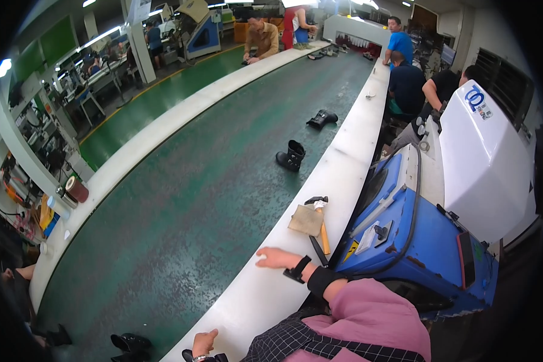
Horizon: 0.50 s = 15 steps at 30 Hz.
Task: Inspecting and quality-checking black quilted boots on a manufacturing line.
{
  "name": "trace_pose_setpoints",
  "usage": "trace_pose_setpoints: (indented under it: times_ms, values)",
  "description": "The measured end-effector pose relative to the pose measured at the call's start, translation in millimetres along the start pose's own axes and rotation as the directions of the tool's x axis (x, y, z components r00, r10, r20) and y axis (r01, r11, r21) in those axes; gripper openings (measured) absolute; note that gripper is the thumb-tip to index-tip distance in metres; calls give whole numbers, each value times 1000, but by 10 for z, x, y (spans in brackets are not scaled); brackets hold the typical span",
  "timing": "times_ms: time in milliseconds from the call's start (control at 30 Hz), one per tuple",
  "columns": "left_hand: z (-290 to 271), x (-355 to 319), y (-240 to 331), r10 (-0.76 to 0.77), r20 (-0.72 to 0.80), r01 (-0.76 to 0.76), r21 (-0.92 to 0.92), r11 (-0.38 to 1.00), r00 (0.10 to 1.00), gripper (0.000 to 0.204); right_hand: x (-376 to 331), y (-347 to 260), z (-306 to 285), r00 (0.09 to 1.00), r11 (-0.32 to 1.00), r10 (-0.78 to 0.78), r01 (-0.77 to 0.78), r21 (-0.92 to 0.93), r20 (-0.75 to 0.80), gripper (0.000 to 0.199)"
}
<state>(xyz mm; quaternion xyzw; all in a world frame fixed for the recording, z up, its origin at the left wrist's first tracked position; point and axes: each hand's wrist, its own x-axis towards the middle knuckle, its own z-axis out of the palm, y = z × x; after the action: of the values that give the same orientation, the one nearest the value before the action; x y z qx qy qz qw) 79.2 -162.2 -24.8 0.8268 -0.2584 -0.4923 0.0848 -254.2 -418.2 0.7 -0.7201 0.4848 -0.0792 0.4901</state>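
hammer (320,220) under tan cloth (306,221), flat on white ledge (265,295).

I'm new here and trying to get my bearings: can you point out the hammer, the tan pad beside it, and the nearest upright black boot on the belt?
hammer (317,201): head view, on its dark metal head.
tan pad (306,220): head view, middle of its flat face.
black boot (292,155): head view, on its shaft.

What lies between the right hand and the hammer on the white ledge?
Nothing visible. The right hand rests flat on the white ledge, apart from the hammer. Only bare ledge lies between them. A tan pad lies partly on the hammer.
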Motion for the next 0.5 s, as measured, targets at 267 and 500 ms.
trace_pose_setpoints:
  times_ms: [267,500]
  values:
    - [28,15,-7,-57,-28,56,-39,998,998,49,567,254,-1440,723,996,56,-86,-9,-688,65]
    - [-7,-129,131,40,-35,-40,4,999,999,47,1052,620,-2296,427,963,212,-244,114,-879,84]
